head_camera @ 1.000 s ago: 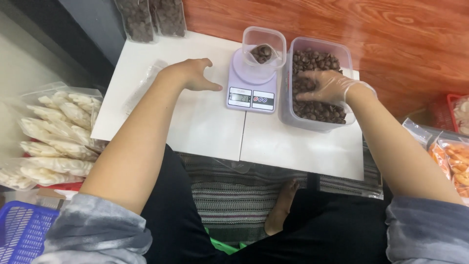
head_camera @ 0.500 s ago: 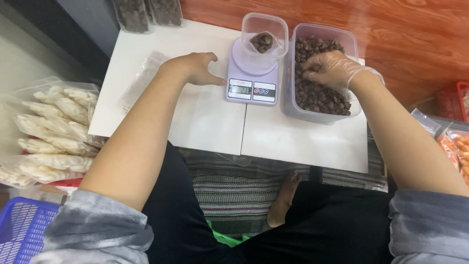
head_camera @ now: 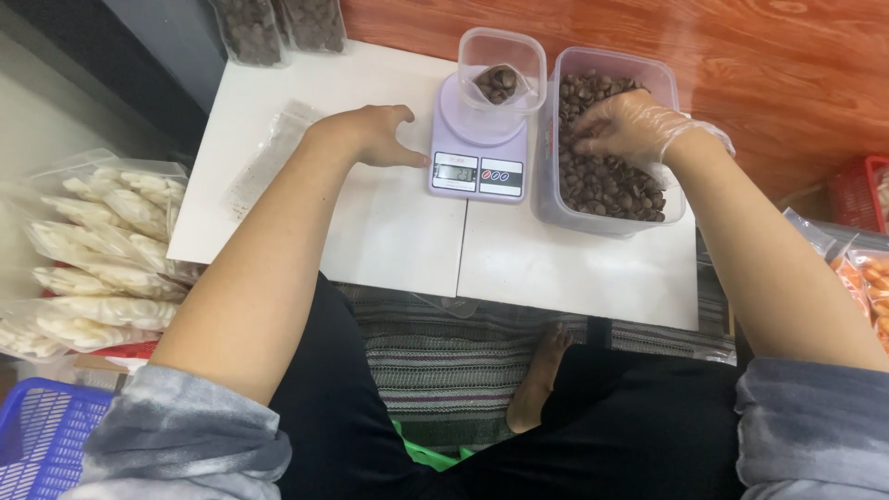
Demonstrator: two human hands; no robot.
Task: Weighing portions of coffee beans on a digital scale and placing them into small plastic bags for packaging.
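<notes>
A lilac kitchen scale (head_camera: 480,148) stands on a low white table (head_camera: 389,231). On it sits a small clear tub (head_camera: 501,57) holding a bag with a few brown pieces. Right of the scale is a large clear container (head_camera: 607,208) full of brown chocolate pieces. My right hand (head_camera: 625,125), in a thin clear glove, hovers inside that container with fingers curled around some pieces. My bare left hand (head_camera: 370,134) rests on the table beside the scale, fingers apart, holding nothing.
Empty clear bags (head_camera: 269,157) lie left of my left hand. Filled dark bags (head_camera: 278,26) lean at the table's far edge. Bags of pale snacks (head_camera: 102,250) pile at the left, a blue basket (head_camera: 42,435) below them, orange snack bags (head_camera: 861,278) at the right.
My right hand rose from deep in the large container and moved toward its far end, fingers closing on pieces. My left hand stayed by the scale.
</notes>
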